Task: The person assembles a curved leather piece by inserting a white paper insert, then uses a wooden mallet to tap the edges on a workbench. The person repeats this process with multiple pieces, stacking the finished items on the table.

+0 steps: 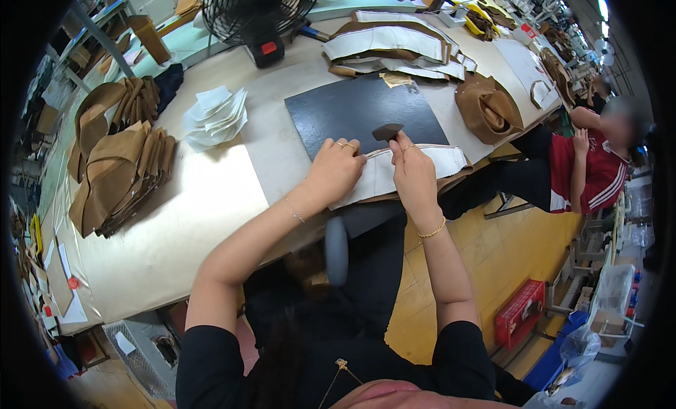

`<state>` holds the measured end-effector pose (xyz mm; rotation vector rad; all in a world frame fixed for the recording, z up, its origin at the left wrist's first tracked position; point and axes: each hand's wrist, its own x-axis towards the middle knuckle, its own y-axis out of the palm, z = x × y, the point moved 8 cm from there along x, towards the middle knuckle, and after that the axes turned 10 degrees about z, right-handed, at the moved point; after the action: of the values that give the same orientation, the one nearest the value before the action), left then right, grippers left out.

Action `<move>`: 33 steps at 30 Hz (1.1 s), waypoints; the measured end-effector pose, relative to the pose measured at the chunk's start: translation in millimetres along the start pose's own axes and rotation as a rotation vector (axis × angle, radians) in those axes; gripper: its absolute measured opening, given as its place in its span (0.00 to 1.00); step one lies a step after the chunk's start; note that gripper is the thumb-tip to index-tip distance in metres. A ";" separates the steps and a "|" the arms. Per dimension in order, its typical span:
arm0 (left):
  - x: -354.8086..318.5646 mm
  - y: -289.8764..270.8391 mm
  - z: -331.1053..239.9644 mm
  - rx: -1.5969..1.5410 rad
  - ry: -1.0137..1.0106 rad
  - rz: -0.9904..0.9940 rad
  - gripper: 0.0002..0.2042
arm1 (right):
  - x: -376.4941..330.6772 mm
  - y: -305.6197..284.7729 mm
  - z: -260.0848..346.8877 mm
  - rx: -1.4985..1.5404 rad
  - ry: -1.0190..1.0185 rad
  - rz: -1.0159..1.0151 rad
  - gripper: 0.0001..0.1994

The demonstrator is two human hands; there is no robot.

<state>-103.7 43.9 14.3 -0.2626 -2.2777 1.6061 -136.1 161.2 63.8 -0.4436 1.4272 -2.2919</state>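
A curved, white-lined brown panel (443,160) lies at the near edge of the table, partly over a black board (331,109). My left hand (336,171) is closed on the panel's upper edge, fingers bent and pressed together. At the panel's middle, my right hand (414,173) pinches a small dark flat piece (387,132) between thumb and fingers. That piece sticks out over the board, and I cannot make out its exact kind. The fingertips of both hands are partly hidden.
Behind the board lie stacked white-lined brown panels (387,44). A rolled brown piece (488,109) sits at right, white sheets (215,117) and brown piles (123,173) at left. A black fan (257,14) stands behind. A person in red (591,159) sits at right.
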 end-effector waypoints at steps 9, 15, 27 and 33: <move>-17.2 -5.7 10.3 -0.109 -0.105 -0.029 0.08 | -4.9 2.9 12.8 -0.006 -0.091 -0.073 0.17; -24.9 -6.0 25.1 -0.295 -0.216 -0.022 0.09 | -12.3 28.7 -1.9 -0.086 -0.045 0.109 0.17; -32.9 -12.0 39.5 -0.446 -0.161 0.091 0.06 | -12.5 28.9 14.9 -0.057 -0.106 0.127 0.16; -41.3 -11.3 15.0 -0.154 -0.002 0.017 0.05 | -20.5 13.7 35.7 0.025 -0.169 -0.060 0.17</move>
<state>-70.6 12.8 13.4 -0.3192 -2.4108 1.4411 -99.4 138.2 65.6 -0.6638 1.3178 -2.2558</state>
